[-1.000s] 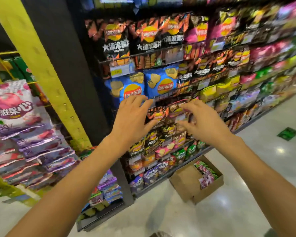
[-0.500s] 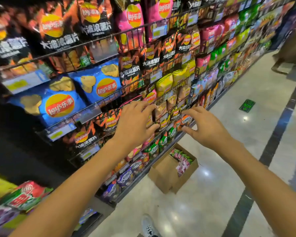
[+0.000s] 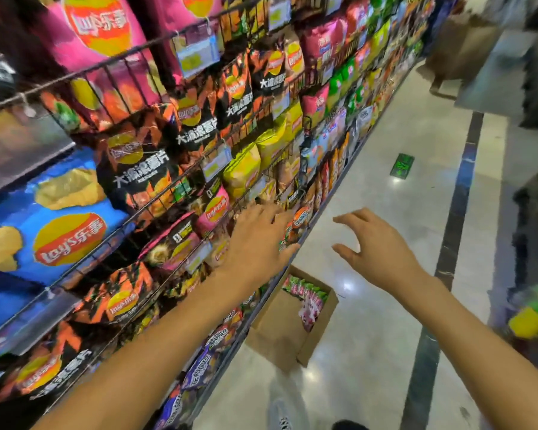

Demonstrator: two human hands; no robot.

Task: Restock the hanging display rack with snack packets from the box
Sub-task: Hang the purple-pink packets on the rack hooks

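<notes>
A black wire display rack [image 3: 180, 178] full of chip and snack packets fills the left side. My left hand [image 3: 255, 243] is stretched out with spread fingers against the packets in a lower row and holds nothing. My right hand [image 3: 373, 246] hovers in the air to the right of the rack, fingers loosely bent and empty. Below both hands an open cardboard box [image 3: 280, 330] stands on the floor at the rack's foot, with green and pink snack packets [image 3: 308, 296] inside.
The shiny tiled aisle floor [image 3: 370, 352] runs ahead, with a dark stripe [image 3: 448, 243] and a green floor sticker [image 3: 402, 165]. More shelving [image 3: 528, 212] stands on the right. My shoe [image 3: 280, 414] shows at the bottom.
The view has swung right along the rack and moved closer. My right hand has pulled away from the packets into open air. My left hand stays near the lower rows.
</notes>
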